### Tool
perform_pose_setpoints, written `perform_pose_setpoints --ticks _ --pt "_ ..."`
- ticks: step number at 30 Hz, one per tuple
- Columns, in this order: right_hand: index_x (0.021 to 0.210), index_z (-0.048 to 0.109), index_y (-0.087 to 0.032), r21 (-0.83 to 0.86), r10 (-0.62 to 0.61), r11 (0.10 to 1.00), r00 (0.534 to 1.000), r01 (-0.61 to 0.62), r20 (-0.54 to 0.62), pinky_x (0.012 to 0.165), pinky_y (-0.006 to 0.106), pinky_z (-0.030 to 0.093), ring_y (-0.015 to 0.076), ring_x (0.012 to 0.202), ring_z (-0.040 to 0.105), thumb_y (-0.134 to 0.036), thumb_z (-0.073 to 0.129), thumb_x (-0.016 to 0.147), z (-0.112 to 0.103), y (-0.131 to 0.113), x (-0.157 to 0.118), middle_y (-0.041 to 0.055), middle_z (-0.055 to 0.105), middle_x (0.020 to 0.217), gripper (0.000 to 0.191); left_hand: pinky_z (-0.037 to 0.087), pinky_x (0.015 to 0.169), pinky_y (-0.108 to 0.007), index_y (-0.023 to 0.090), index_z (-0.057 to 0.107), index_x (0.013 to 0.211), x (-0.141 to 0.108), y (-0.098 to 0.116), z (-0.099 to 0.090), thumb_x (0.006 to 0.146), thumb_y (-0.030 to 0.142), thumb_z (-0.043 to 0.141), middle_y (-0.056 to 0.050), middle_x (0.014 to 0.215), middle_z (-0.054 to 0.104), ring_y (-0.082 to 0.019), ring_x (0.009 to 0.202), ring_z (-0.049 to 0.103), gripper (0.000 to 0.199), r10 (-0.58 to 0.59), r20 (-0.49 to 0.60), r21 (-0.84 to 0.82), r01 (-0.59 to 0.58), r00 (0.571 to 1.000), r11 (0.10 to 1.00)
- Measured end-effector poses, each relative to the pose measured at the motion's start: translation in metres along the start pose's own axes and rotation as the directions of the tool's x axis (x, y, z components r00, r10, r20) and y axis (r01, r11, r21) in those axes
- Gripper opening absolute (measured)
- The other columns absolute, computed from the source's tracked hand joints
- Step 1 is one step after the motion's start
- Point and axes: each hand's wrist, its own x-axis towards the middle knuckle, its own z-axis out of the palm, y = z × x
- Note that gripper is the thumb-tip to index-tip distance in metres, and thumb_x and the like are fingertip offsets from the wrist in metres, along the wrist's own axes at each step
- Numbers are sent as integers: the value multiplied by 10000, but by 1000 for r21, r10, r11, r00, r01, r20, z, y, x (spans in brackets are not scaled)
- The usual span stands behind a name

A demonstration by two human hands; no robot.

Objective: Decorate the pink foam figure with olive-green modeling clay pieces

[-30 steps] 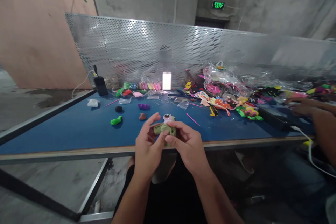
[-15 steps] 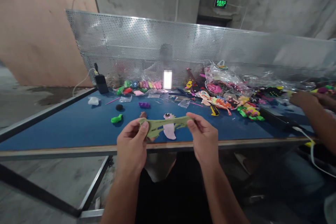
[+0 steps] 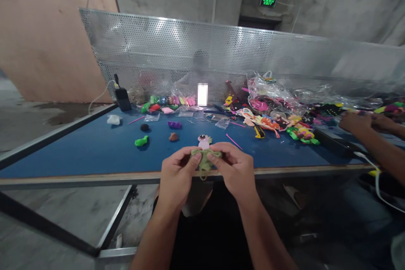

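Note:
A lump of olive-green modelling clay is pinched between both hands above the table's front edge, with a thin loop of it hanging down. My left hand is closed on its left end, thumb on top. On the other end, my right hand grips it the same way. Just behind the clay lies a pale pink clay figure with one dark eye; its lower part is hidden by the hands and clay. Close by on the table are a brown clay lump and a pink stick.
Green, black and purple clay pieces lie left on the blue table. Coloured clay figures and plastic bags fill the back right. A black power bank and a co-worker's hand are at right.
My hands have come together, and the stretched green clay is now bunched up between them. The brown lump and the pink stick have come into fuller view.

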Motion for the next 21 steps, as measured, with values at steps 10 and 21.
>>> perform_pose_setpoints --ticks 10,21 --pt "1019 783 -227 16 123 992 962 -123 -243 825 325 542 208 920 689 -387 779 834 0 11 3 56 758 1024 245 530 677 -203 210 795 871 5 6 0 689 338 877 -1 816 721 -97 715 633 237 -3 -202 -310 -61 979 949" --pt "1062 754 -245 156 189 966 974 -208 125 867 336 560 221 988 678 -246 816 782 13 -3 -6 40 730 1072 287 516 1007 -370 247 794 1079 -4 14 1 890 373 686 -100 1475 547 -308 1291 564 251 16 242 -125 14 970 992"
